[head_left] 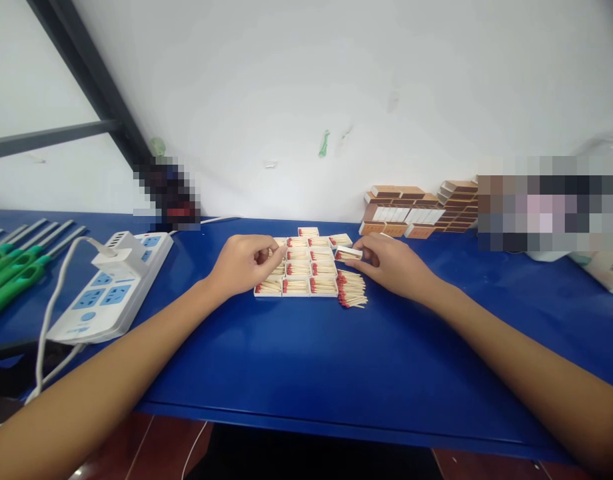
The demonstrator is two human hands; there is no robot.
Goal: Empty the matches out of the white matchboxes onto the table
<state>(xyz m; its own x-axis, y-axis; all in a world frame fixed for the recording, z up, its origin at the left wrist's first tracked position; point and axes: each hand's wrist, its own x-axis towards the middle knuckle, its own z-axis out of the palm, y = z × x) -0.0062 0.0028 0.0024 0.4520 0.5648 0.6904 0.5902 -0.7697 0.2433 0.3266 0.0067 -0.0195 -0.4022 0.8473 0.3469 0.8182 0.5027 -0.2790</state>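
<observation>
White matchbox trays [296,287] filled with red-tipped matches lie side by side in rows on the blue table [286,360]. My left hand [240,263] rests at the left edge of the rows, fingers curled together over the trays there. Whatever it may pinch is too small or hidden to make out. Between the thumb and fingers of my right hand [396,265] is another matchbox tray [348,253] with matches in it, tilted slightly, at the right side of the rows. Just below that tray, a heap of loose matches [352,289] lies on the table.
Brown matchbox sleeves [421,200] are stacked against the white wall [286,100] at the back right. On the left lie a white power strip [114,293] with a plug and cable, and green-handled tools [21,273]. The table's front edge [286,423] runs below.
</observation>
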